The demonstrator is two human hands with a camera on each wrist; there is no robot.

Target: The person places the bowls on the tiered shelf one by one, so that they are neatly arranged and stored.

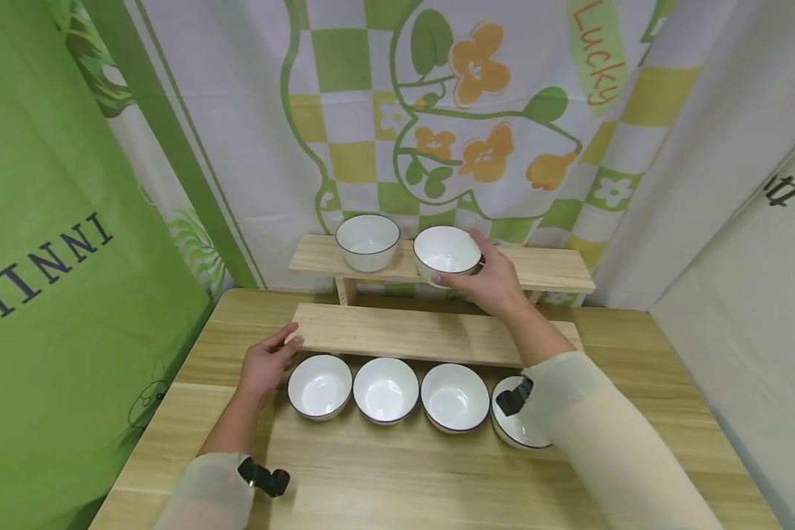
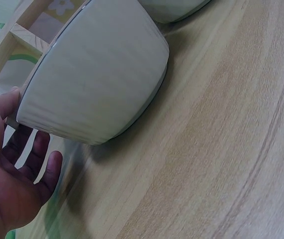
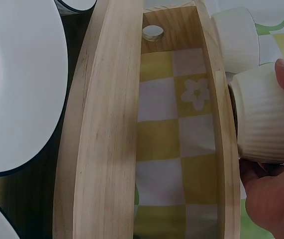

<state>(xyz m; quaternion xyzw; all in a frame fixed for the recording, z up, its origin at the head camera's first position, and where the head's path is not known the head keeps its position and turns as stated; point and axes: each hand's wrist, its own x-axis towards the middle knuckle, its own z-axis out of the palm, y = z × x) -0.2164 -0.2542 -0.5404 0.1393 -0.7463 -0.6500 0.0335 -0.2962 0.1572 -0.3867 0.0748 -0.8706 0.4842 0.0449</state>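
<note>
While the right hand (image 1: 495, 283) grips a ribbed bowl (image 1: 447, 252), the left hand (image 1: 267, 362) pinches the lower wooden shelf (image 1: 397, 333)

**White, Green and Orange**

Round glossy white bowls (image 1: 386, 389) are edged with a thin dark line. The stepped pale wooden rack (image 1: 384, 329) and the yellow-brown wooden tabletop (image 1: 384, 486) show streaked grain. The white cloth curtain (image 1: 218, 88) bears green-and-yellow checks (image 1: 341, 59) and orange flowers (image 1: 493, 73).

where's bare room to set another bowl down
Bare: the lower shelf, from the left hand to the right forearm; the upper shelf, right of the right hand; the table in front of the bowl row. Crowded: that row, and the upper shelf between the standing bowl and held bowl.
</note>
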